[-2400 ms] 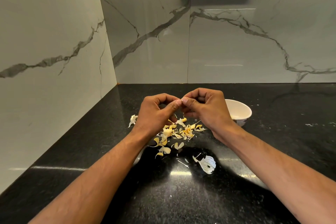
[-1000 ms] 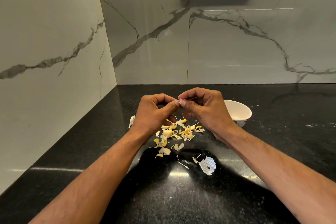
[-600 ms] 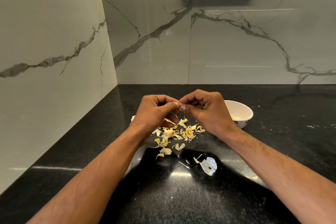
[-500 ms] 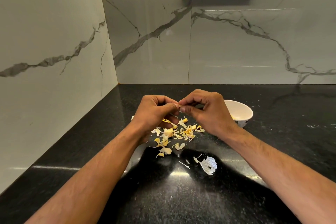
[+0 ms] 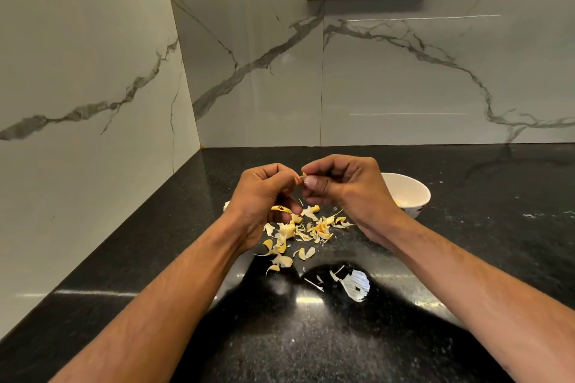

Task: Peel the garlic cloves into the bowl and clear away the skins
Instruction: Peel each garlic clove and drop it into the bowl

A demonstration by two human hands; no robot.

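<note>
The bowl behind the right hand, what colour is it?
White, with a small dark pattern low on its outer wall: the small round ceramic bowl, head view.

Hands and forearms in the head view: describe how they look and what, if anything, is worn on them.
Both forearms are bare right down to the picture's lower edge: no sleeve, cuff or glove shows. The left hand and right hand carry no ring, and neither wrist has a watch, band or bracelet. The one plainly visible nail, a short unpainted one, sits on the right thumb. No marks or tattoos are visible.
</note>
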